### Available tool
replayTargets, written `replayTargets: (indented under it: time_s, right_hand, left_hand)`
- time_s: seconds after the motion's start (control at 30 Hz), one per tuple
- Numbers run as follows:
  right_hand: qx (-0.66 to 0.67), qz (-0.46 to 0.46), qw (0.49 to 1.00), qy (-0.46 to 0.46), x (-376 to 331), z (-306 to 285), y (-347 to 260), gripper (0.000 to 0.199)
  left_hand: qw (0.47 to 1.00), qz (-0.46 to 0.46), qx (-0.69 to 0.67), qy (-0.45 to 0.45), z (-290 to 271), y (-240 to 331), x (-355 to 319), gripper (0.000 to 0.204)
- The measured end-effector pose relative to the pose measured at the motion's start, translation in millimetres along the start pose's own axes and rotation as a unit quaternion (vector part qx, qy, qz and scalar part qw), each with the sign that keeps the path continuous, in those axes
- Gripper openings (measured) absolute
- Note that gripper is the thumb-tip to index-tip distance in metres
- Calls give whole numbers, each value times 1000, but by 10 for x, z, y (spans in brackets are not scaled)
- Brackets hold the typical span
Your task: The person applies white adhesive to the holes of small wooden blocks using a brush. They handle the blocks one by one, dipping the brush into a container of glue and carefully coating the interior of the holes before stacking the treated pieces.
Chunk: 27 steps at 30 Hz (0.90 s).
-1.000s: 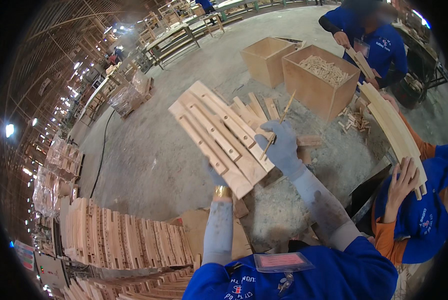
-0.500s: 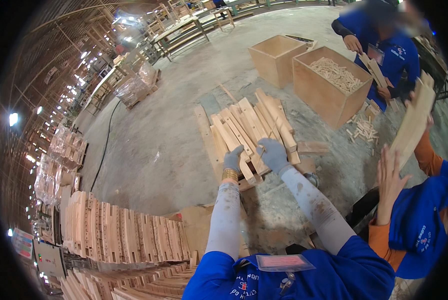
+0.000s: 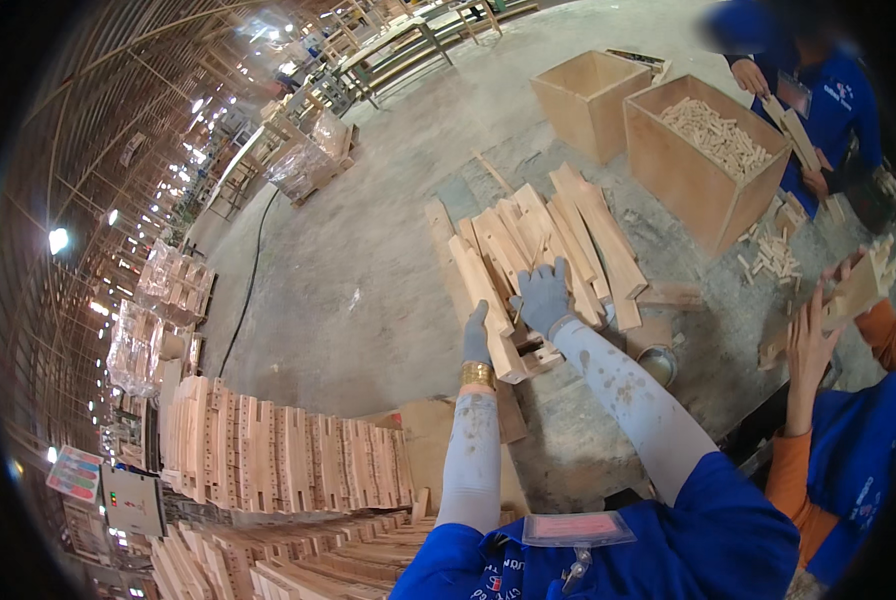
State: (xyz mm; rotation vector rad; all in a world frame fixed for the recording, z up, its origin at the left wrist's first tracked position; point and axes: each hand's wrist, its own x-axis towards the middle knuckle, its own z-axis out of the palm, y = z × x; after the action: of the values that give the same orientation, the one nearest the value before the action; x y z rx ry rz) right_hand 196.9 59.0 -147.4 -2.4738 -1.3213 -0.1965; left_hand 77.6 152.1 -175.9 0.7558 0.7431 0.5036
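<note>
My gloved left hand (image 3: 477, 336) is closed on the near end of a pale wooden bar (image 3: 506, 358) with its thumb along the side. Just right of it, my gloved right hand (image 3: 545, 298) is over the pile of wooden bars (image 3: 578, 225), back of the hand upward. A thin stick (image 3: 541, 247) rises from its fingers; their grip is partly hidden by the hand. Several bars lie side by side, some with drilled holes, pointing away from me.
Right of the pile stand an open can (image 3: 658, 366) and a plywood box (image 3: 683, 185) of dowels, with another box (image 3: 583, 105) behind. Loose dowels (image 3: 773, 258) lie beside it. Two co-workers handle wood at right. Stacked bars (image 3: 288, 450) stand at left; a cable (image 3: 251, 275) crosses the floor.
The view has shifted, so the scene sits farther right. My left hand's bar now sticks out nearer to me. The co-worker at near right has lowered and turned their wooden piece.
</note>
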Motion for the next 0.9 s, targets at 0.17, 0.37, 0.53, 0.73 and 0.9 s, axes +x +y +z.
replayTargets:
  time_s: [0.17,0.37,0.53,0.73,0.9]
  right_hand:
    - [-69,25,997,6,131,141,-215,37]
    - [-42,49,998,-10,85,61,-368,23]
    - [50,105,993,16,-153,-14,-400,20]
    - [319,35,940,114,-789,-227,-289,26]
    - [613,88,784,43,-1317,-662,-454,35]
  left_hand:
    - [976,16,-186,-110,-569,97,-445,50]
    - [981,83,-150,-86,-808,290,-542,35]
    - [976,7,-197,-94,-1057,214,-598,28]
    - [996,74,-15,-40,-1058,59,-807,25]
    - [984,110,87,-108,-956,232,-1124,34]
